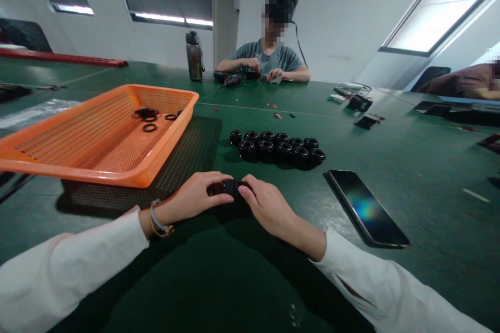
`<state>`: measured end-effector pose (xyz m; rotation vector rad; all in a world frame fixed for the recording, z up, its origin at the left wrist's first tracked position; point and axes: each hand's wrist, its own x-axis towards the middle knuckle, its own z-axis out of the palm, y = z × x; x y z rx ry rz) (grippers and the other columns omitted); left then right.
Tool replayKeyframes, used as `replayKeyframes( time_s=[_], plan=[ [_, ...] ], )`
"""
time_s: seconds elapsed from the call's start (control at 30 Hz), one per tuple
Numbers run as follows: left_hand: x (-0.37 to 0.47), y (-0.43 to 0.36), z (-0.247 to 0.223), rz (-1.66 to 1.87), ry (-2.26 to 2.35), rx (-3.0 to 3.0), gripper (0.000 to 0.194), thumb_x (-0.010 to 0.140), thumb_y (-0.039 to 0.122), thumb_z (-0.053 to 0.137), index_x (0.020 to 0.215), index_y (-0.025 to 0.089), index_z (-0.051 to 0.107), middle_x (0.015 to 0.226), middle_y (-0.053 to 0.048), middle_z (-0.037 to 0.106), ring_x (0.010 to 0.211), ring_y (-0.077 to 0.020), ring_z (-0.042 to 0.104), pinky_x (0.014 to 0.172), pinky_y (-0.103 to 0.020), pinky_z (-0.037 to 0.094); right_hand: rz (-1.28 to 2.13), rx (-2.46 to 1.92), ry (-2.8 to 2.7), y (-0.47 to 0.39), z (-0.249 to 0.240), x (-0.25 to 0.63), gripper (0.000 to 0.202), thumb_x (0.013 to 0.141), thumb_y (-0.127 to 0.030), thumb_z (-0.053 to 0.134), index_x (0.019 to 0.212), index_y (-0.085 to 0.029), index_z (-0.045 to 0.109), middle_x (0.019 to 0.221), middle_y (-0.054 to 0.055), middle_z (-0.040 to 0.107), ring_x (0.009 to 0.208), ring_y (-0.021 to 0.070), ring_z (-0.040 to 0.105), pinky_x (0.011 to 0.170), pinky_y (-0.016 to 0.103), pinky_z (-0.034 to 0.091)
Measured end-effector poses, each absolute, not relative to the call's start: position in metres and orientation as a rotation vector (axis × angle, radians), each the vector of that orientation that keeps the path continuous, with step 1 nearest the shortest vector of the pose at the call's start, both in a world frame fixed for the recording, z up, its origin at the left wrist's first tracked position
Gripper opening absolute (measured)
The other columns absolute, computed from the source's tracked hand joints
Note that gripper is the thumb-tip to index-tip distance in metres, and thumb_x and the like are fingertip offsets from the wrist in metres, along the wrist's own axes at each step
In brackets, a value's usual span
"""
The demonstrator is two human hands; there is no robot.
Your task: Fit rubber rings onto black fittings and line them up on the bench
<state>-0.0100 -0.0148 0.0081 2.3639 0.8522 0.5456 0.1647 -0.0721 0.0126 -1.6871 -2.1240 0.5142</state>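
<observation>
Between my two hands is a small black cylindrical part (229, 187), held just above the green table. My left hand (197, 195) closes on its left side with thumb and fingers. From the right, my right hand (267, 203) pinches its other end, where a thin dark edge shows; whether that is a separate ring I cannot tell. Beyond my hands stands a cluster of black ring-topped parts (284, 150), several of them in uneven rows. An orange perforated basket (156, 171) to the left holds several thin black rings (149, 127).
A smartphone (363, 208) lies right of my right hand. Across the green table (441, 177) a person (269, 57) handles small parts near a power drill (230, 80). A water bottle (194, 57) stands there. Electronic parts (359, 103) lie at the far right, near another person's arm (461, 80).
</observation>
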Motion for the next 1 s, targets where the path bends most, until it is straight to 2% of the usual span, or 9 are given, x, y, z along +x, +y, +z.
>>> replayKeyframes(
  time_s=[0.5, 0.57, 0.67, 0.73, 0.77, 0.83, 1.0],
  plan=[
    [-0.009, -0.015, 0.007, 0.587, 0.814, 2.380, 0.031, 0.077, 0.030, 0.064, 0.102, 0.013, 0.062, 0.089, -0.004, 0.065, 0.080, -0.0172, 0.060, 0.071, -0.024, 0.043, 0.639, -1.733, -2.028, -0.070, 0.015, 0.163, 0.035, 0.094, -0.027, 0.030, 0.064, -0.018, 0.046, 0.061, -0.001, 0.047, 0.054, 0.0122, 0.042, 0.055, 0.024, 0.028],
    [-0.009, -0.015, 0.008, 0.573, 0.826, 2.345, 0.031, 0.078, 0.032, 0.061, 0.102, 0.012, 0.061, 0.091, -0.005, 0.065, 0.079, -0.0174, 0.060, 0.069, -0.024, 0.043, 0.660, -1.687, -2.010, -0.070, 0.014, 0.165, 0.033, 0.093, -0.028, 0.031, 0.068, -0.017, 0.050, 0.062, 0.000, 0.050, 0.055, 0.0126, 0.045, 0.055, 0.024, 0.030],
    [-0.010, -0.014, 0.008, 0.545, 0.862, 2.273, 0.033, 0.081, 0.037, 0.055, 0.100, 0.011, 0.062, 0.088, -0.005, 0.065, 0.073, -0.0173, 0.058, 0.063, -0.024, 0.042, 0.639, -1.543, -1.997, -0.071, 0.009, 0.170, 0.017, 0.088, -0.027, 0.045, 0.095, -0.015, 0.055, 0.073, 0.002, 0.059, 0.063, 0.0147, 0.053, 0.058, 0.025, 0.037],
    [-0.010, -0.014, 0.008, 0.535, 0.855, 2.245, 0.036, 0.082, 0.040, 0.051, 0.099, 0.011, 0.062, 0.084, -0.005, 0.065, 0.070, -0.0174, 0.057, 0.061, -0.024, 0.041, 0.548, -1.426, -2.029, -0.071, 0.007, 0.174, 0.033, 0.081, -0.025, 0.057, 0.111, -0.015, 0.050, 0.087, 0.005, 0.063, 0.074, 0.0171, 0.057, 0.065, 0.028, 0.043],
    [-0.011, -0.014, 0.008, 0.532, 0.839, 2.243, 0.037, 0.082, 0.041, 0.050, 0.098, 0.010, 0.062, 0.083, -0.005, 0.065, 0.070, -0.0175, 0.057, 0.061, -0.024, 0.041, 0.480, -1.373, -2.062, -0.071, 0.006, 0.176, 0.038, 0.077, -0.023, 0.061, 0.113, -0.016, 0.050, 0.093, 0.006, 0.064, 0.079, 0.0184, 0.058, 0.070, 0.030, 0.044],
    [-0.011, -0.014, 0.009, 0.526, 0.804, 2.248, 0.037, 0.082, 0.042, 0.048, 0.095, 0.010, 0.062, 0.081, -0.005, 0.064, 0.070, -0.0178, 0.057, 0.062, -0.025, 0.040, 0.354, -1.279, -2.129, -0.071, 0.004, 0.178, 0.037, 0.075, -0.019, 0.064, 0.110, -0.016, 0.053, 0.097, 0.008, 0.064, 0.086, 0.0200, 0.058, 0.076, 0.032, 0.046],
    [-0.010, -0.013, 0.010, 0.523, 0.778, 2.259, 0.034, 0.084, 0.041, 0.045, 0.089, 0.011, 0.061, 0.080, -0.004, 0.062, 0.073, -0.0179, 0.057, 0.065, -0.024, 0.040, 0.192, -1.186, -2.165, -0.071, 0.002, 0.178, 0.025, 0.078, -0.017, 0.061, 0.102, -0.012, 0.058, 0.089, 0.010, 0.066, 0.082, 0.0210, 0.059, 0.073, 0.034, 0.048]
  ],
)
